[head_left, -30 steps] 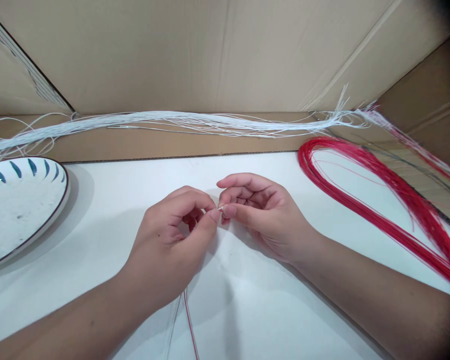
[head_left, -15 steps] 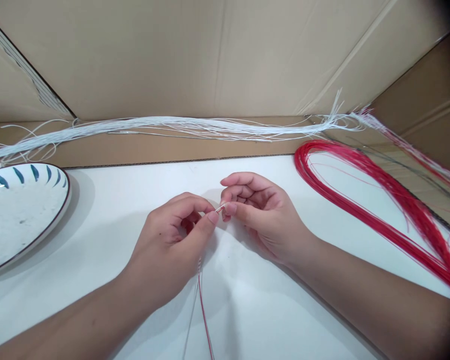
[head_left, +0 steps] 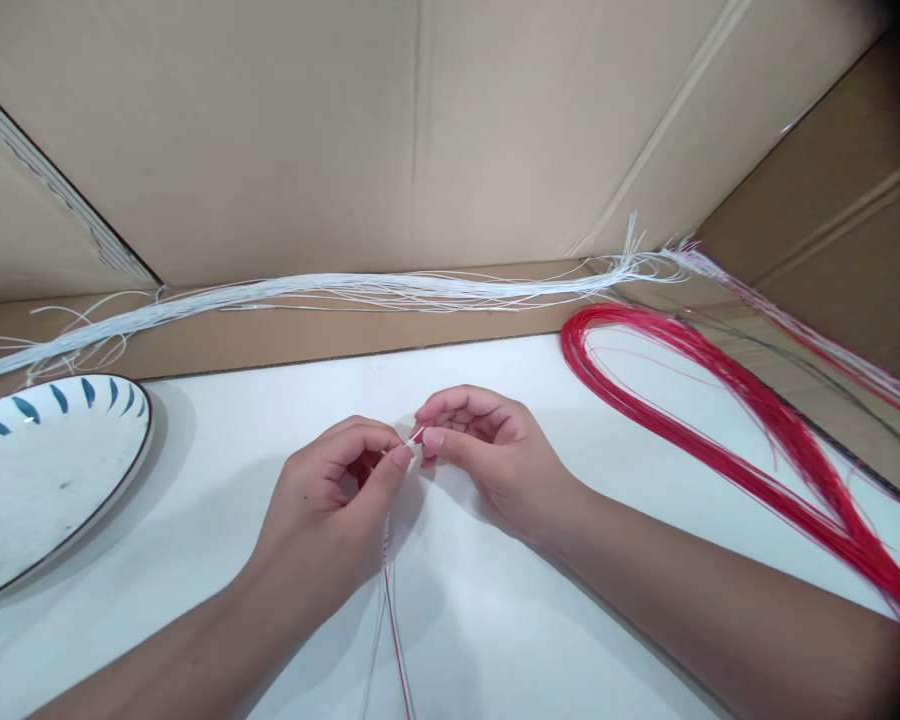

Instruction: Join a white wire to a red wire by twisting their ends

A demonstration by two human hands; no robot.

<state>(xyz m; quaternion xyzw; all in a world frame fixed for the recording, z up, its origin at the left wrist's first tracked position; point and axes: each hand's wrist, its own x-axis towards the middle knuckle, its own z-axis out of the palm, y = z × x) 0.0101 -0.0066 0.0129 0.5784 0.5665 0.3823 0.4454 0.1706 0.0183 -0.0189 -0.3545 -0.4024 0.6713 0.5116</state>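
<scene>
Between thumb and forefinger, my left hand (head_left: 337, 490) pinches a thin red and white cord (head_left: 394, 632). From under that hand the cord hangs down toward the front edge of the picture, its upper stretch twisted or braided in red and white. My right hand (head_left: 487, 455), just to the right, holds the short upper end of the same cord between thumb and forefinger, the other fingers curled loosely. A small bit of red and white shows in the gap between the two pinches. The exact tips are partly hidden by the fingers.
An oval plate (head_left: 60, 500) with blue-green leaf marks stands at the left. Along the cardboard wall (head_left: 330, 130) lies a long bundle of white cords (head_left: 360, 286). A looped hank of red cords (head_left: 690, 430) lies at the right on the white table (head_left: 217, 410).
The view has tilted, so everything sits lower and a little differently across the picture. Both hands keep their pinch on the cord, and the right hand's fingers have curled in slightly.
</scene>
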